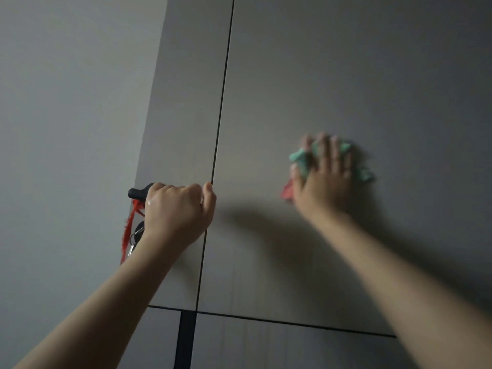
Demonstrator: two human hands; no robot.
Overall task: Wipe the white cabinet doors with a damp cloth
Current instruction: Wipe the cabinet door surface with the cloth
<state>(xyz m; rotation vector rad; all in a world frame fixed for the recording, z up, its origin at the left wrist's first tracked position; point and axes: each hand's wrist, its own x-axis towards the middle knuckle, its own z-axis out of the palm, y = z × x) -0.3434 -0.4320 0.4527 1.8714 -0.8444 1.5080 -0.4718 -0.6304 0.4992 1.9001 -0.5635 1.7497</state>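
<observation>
Two tall pale cabinet doors fill the view, a narrow left door (pixel 183 102) and a wide right door (pixel 346 75), split by a dark vertical gap. My right hand (pixel 323 177) presses a crumpled green cloth (pixel 302 159) with a red corner flat against the right door; hand and cloth are blurred. My left hand (pixel 178 209) is closed around a black handle (pixel 138 192) at the left door's outer edge, its thumb at the gap between the doors.
A red ribbon (pixel 129 230) and a bunch of keys (pixel 135 238) hang under the black handle. A plain wall (pixel 66 129) lies to the left. Lower cabinet doors (pixel 279 344) begin below a dark horizontal gap, with a black vertical strip (pixel 185 339) between them.
</observation>
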